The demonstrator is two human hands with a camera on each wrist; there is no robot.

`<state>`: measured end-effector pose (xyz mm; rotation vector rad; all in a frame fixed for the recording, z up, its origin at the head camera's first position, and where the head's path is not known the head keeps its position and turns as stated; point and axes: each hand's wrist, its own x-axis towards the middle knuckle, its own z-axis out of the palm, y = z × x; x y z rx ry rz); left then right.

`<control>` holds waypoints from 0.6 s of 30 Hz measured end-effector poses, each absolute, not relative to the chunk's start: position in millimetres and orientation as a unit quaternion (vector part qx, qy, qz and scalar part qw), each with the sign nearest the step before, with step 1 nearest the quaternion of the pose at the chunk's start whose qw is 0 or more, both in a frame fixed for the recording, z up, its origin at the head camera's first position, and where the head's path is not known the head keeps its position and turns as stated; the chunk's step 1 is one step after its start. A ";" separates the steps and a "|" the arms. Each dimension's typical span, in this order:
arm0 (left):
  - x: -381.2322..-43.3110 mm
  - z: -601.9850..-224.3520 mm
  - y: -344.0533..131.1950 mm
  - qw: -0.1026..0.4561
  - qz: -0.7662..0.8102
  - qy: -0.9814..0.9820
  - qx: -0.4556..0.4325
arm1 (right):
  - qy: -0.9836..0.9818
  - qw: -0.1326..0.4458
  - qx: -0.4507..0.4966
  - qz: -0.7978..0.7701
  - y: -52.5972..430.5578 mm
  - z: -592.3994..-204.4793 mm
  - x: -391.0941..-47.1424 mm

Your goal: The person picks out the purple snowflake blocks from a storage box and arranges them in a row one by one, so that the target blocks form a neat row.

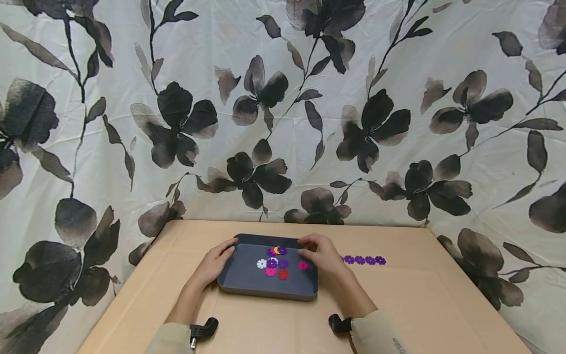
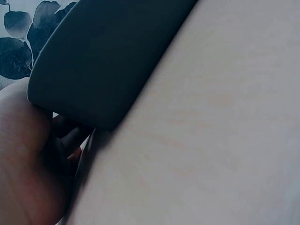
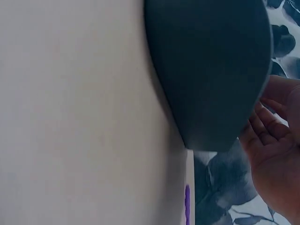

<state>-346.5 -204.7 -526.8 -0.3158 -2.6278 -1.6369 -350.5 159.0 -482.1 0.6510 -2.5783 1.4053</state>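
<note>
One tray (image 1: 269, 293): dark grey, between both hands over the table (image 1: 420, 305); whether its base sits fully down is hard to tell.
Loose pieces (image 1: 270, 272): small flower-shaped discs in purple, pink, red and white, inside the tray, some overlapping near twelve o'clock.
Left hand (image 1: 211, 264): grips the rim at ten o'clock, well apart from the other hand.
Right hand (image 1: 325, 253): pinches the rim at two o'clock, thumb on the inner side.
Purple row (image 1: 359, 259): similar discs lined up on the table, three o'clock from the tray.
Tilt: uneven lifting could slide the loose pieces to the low side; a swing towards three o'clock could scatter the purple row.
Views: only the head view shows inside the tray; the left wrist view shows fingers (image 2: 74, 139) behind its outer wall, hidden from above.
</note>
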 end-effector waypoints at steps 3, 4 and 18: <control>-346.9 -527.6 -204.5 0.013 -0.526 -0.845 -0.101 | -0.856 0.066 0.228 0.459 151.7 -482.5 -351.7; -347.0 -527.8 -204.5 0.013 -0.525 -0.845 -0.101 | -0.858 0.064 0.230 0.456 149.0 -482.5 -351.9; -347.9 -528.2 -204.9 0.020 -0.517 -0.850 -0.099 | -0.854 0.036 0.283 0.434 121.1 -487.9 -359.6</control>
